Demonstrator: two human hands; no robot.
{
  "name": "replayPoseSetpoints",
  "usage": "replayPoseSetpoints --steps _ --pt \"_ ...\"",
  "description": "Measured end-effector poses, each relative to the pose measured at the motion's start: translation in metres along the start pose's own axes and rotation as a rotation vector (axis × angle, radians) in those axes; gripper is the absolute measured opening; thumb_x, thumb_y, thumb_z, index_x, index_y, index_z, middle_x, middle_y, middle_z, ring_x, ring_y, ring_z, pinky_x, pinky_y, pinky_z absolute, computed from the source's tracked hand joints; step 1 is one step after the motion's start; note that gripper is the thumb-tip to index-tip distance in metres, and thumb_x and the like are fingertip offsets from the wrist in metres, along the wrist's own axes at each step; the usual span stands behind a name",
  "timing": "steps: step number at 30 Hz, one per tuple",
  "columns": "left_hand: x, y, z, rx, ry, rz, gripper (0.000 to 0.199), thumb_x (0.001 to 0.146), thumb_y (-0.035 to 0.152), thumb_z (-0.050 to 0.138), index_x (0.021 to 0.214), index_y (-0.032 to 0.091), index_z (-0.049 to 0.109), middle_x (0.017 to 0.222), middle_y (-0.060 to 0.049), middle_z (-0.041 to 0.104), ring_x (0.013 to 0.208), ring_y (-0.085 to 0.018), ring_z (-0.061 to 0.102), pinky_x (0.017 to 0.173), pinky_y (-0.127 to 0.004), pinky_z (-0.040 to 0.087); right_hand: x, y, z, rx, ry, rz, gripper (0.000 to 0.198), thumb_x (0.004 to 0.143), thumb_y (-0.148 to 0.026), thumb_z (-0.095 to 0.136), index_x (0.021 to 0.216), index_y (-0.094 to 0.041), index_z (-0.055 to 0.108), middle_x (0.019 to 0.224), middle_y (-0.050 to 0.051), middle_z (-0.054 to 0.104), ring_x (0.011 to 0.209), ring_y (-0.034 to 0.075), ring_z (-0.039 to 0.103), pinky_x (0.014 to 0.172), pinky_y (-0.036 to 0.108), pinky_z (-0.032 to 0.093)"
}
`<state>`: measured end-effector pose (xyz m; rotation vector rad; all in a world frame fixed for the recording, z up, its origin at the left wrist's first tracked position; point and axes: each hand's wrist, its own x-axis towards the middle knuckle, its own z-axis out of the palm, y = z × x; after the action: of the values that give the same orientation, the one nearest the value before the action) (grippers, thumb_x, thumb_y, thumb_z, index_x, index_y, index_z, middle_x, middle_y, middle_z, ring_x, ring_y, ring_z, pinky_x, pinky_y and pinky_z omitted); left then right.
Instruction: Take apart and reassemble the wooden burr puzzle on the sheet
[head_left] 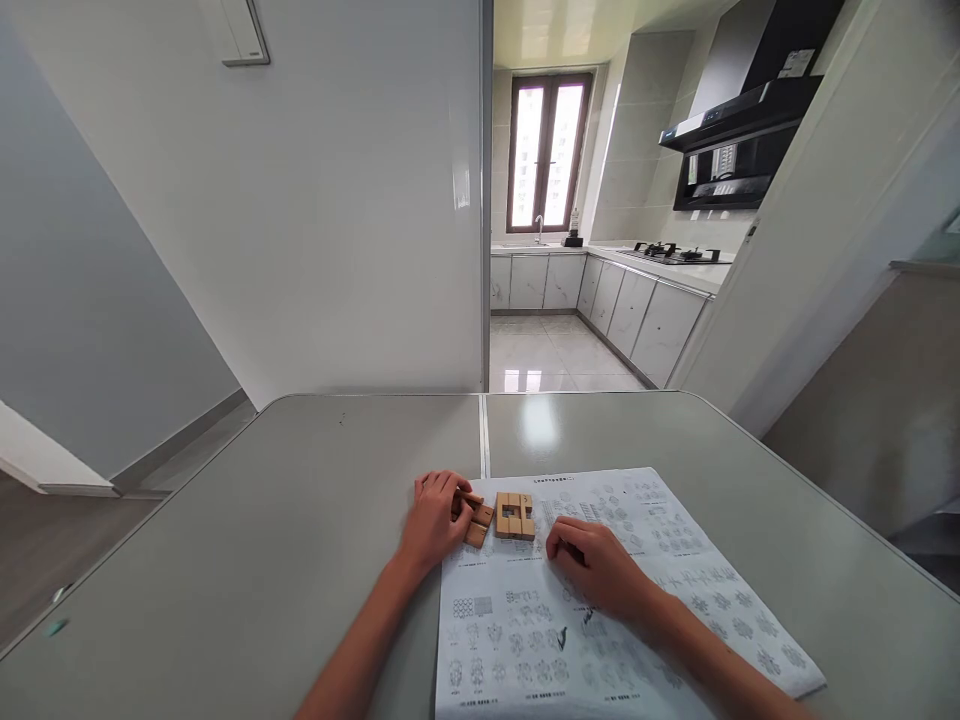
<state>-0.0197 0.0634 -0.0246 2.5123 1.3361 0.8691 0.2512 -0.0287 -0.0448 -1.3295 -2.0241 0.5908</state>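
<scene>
The left hand (439,510) has its grip closed, thumb and fingers, on some wooden pieces (480,524) near the printed sheet's (480,582) upper left. Just right of that grip — and touching neither hand — lies a squarish wooden block assembly (504,517), open in the middle. The right hand (592,562) sits farther right, fingers curled together — their inside hidden. The sheet covers part of the tabletop (285,540).
</scene>
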Motion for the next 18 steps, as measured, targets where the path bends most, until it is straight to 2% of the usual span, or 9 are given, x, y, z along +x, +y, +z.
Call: replayPoseSetpoints --steps 4,18 --pt "-0.0006 -0.0003 -0.0001 -0.013 -0.001 0.003 0.016 0.089 0.012 0.051 0.096 0.022 0.06 0.101 -0.004 0.069 0.101 -0.025 0.06 0.095 -0.044 0.04 -0.0001 0.0017 0.0014 0.0 -0.006 -0.001 0.023 0.092 -0.01 0.045 0.079 -0.022 0.059 0.078 -0.001 0.065 0.062 0.014 0.05 0.061 0.026 0.037" --pt "-0.0007 -0.0035 0.0016 -0.022 0.022 0.035 0.023 0.089 0.006 0.049 0.101 0.022 0.06 0.106 -0.004 0.069 0.101 -0.025 0.06 0.093 -0.042 0.043 0.0009 0.0009 0.0015 0.004 -0.008 0.007 0.023 0.092 -0.009 0.045 0.079 -0.023 0.059 0.08 -0.001 0.066 0.066 0.015 0.054 0.062 0.027 0.038"
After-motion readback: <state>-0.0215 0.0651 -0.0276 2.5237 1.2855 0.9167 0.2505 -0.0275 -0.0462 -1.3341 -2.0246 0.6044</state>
